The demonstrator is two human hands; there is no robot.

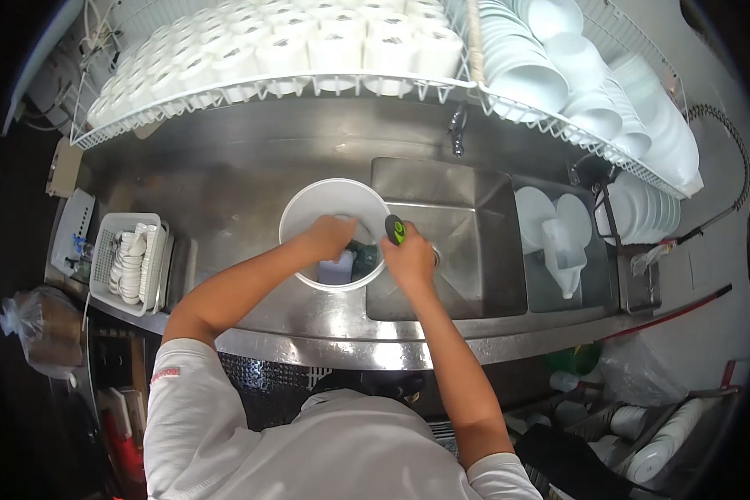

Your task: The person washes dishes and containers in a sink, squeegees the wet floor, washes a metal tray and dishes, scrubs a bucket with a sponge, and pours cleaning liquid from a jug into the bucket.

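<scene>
A round white bucket stands on the steel counter, against the left edge of the large sink basin. My left hand reaches inside it with fingers curled; whatever they grip is hidden. Below those fingers lie a pale lavender item and a dark green one, neither clear enough to name. At the bucket's right rim, my right hand is closed around a black handle with green markings. The tool's working end cannot be made out.
A basket of white spoons sits at left. White plates and containers occupy the smaller right basin. Overhead, a wire rack holds many white cups and bowls. A faucet hangs behind the large basin.
</scene>
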